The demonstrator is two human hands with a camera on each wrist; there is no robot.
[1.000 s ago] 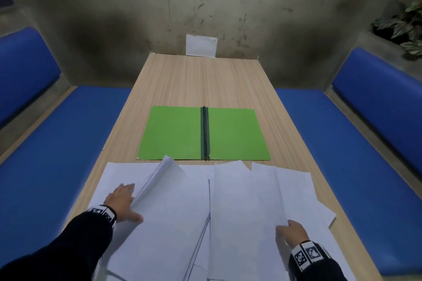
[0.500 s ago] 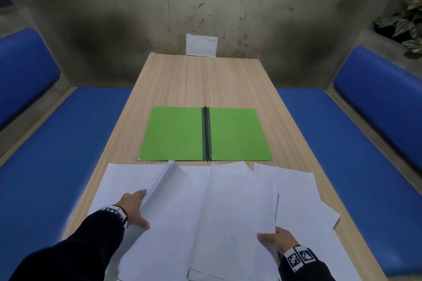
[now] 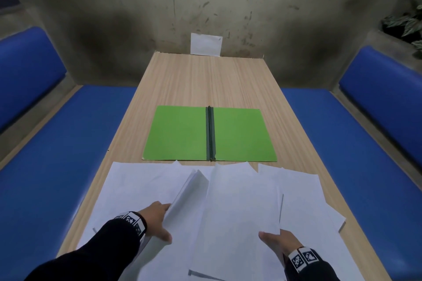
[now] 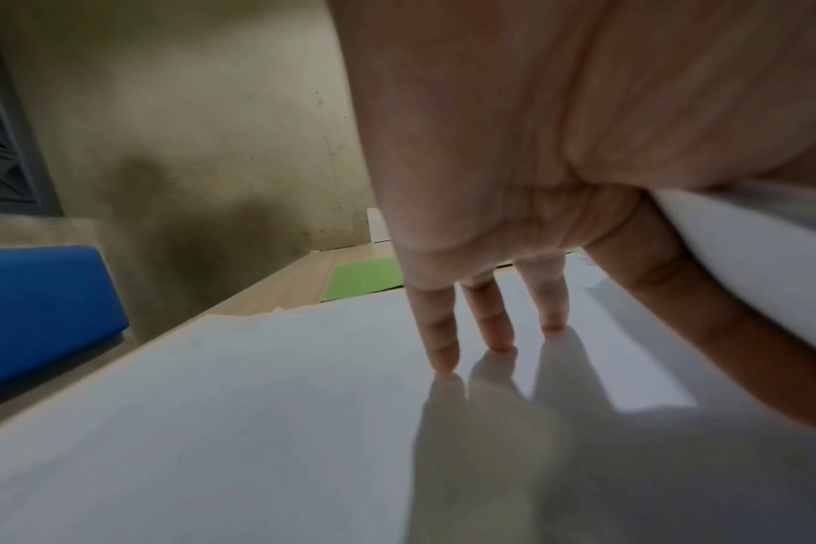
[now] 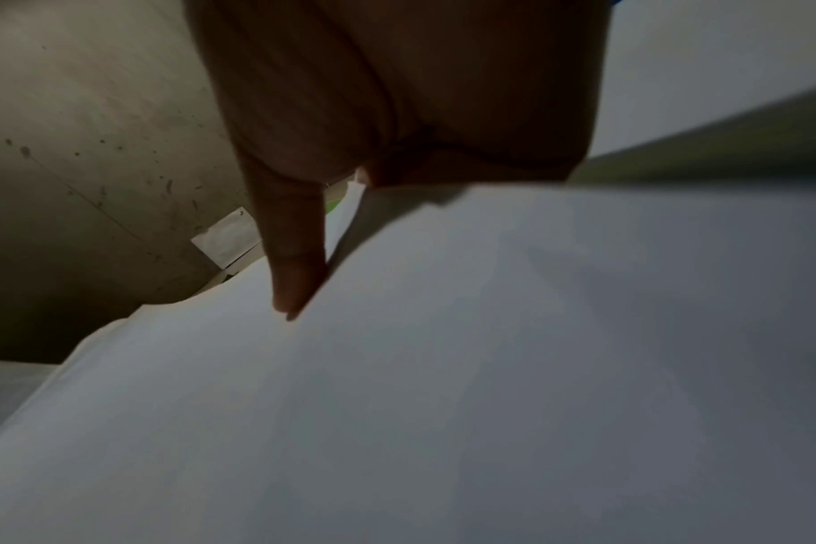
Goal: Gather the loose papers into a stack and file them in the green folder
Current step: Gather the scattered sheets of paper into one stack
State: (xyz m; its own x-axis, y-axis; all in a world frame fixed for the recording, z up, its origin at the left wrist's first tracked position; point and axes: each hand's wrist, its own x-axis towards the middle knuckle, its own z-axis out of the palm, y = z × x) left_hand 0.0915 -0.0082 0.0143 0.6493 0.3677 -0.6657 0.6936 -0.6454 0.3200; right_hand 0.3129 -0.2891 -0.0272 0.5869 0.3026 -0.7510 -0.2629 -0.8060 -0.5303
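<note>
The papers point(image 3: 239, 201) lie fanned across the counter point(image 3: 205, 80) on the near side of the open folder point(image 3: 182, 134), long edges running toward it, one hand at each flank (about equally close). The left hand point(image 3: 155, 219), fingers point(image 4: 439, 342) straight with tips on a lower sheet, presses against a raised sheaf. The right hand point(image 3: 277, 240) pinches a sheet, thumb on top, other fingers hidden.

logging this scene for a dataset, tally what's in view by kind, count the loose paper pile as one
green folder: 1
loose paper pile: 1
hands: 2, left hand, right hand
wooden table: 1
blue benches: 2, left bench, right bench
white card on wall: 1
plant: 1
total: 9
</note>
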